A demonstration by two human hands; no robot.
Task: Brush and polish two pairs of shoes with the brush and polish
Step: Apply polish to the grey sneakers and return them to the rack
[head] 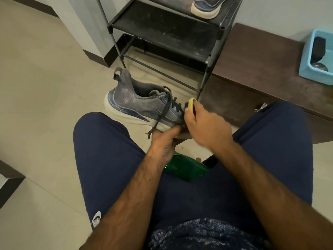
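While the left hand (165,141) is gripping the toe end of the shoe (140,103) from below, fingers curling round the sole, the right hand (205,127) is wrapping round the brush (191,103) and pressing it to the shoe beside the laces. The shoe is lying in front of the knees, its long axis running away from the hands and to the left, heel farthest off. Both hands are sitting at the toe, so brushing the flank and heel is probably going to mean reaching outward along that axis, the right hand being nearer. The hands are hiding the toe and the bristles. Whether the heel is touching the floor is hard to tell. A second shoe (207,6) on the rack (162,26) is being cut off at the top.
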